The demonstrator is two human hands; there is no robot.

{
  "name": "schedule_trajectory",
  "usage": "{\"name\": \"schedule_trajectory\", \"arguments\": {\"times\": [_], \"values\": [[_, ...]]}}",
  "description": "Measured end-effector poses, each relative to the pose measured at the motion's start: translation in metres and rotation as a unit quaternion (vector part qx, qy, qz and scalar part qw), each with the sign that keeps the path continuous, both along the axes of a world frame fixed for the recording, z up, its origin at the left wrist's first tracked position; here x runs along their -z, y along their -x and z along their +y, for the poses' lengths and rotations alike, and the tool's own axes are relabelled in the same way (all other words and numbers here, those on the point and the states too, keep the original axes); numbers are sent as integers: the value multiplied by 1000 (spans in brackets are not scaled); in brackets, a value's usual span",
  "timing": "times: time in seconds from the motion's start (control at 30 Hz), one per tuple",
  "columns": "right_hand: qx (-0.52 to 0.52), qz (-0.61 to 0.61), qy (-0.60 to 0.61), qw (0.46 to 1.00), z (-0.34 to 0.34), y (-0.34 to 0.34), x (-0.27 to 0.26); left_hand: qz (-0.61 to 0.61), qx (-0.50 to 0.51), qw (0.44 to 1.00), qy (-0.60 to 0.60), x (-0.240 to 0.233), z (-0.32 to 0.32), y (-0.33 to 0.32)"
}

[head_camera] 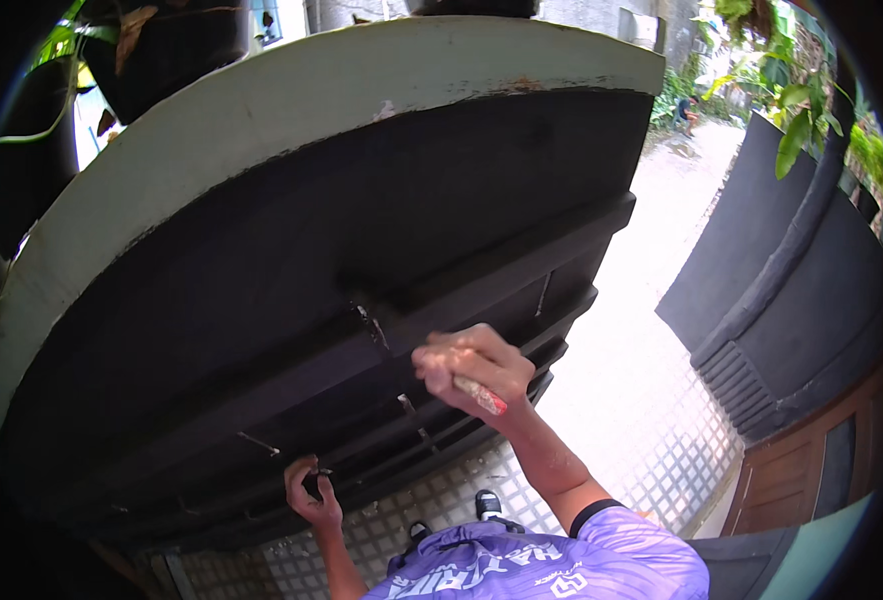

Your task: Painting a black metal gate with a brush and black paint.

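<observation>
My right hand is closed around a worn handle with a red end. The tool's working end is hidden by my fingers, so its kind cannot be told. The hand is in front of a black-painted wall with stepped horizontal ledges. Pale unpainted patches run down the wall to the left of that hand. Lower left, my left hand is near the ledges with thumb and fingers curved apart. A tiny pale spot shows at its thumb tip, too small to identify. A thin pale streak marks the wall above it.
A pale grey-green coping tops the wall, with dark plant pots above it. Below lies a tiled floor. At right stand another dark wall, a drooping plant and a brown wooden door. A person sits far off.
</observation>
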State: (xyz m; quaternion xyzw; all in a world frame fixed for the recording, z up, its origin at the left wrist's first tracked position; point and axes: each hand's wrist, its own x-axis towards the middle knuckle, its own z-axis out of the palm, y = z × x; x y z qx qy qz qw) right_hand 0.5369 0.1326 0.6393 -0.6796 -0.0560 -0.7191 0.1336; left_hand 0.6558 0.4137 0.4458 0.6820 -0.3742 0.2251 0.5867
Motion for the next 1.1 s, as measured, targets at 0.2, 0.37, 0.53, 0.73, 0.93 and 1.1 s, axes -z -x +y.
{"name": "schedule_trajectory", "arguments": {"times": [0.2, 0.37, 0.53, 0.73, 0.93, 1.1], "values": [[202, 4, -9, 979, -65, 29, 11, -20, 10, 1000, 4, -15, -13, 1], [309, -53, -319, 894, -96, 41, 28, -3, -22, 1000, 7, -18, -5, 10], [208, -81, -348, 911, -58, 7, 29, -70, -47, 996, 4, -40, 2, -9], [218, -126, -323, 912, -30, -7, 0, -243, -177, 953, -17, -90, 7, -44], [249, -18, -51, 967, 39, -45, -49, -253, -291, 916, -112, -112, 6, -60], [-127, 150, -7, 980, 97, -40, -42, -246, -338, 899, -132, -112, 2, -61]]}}
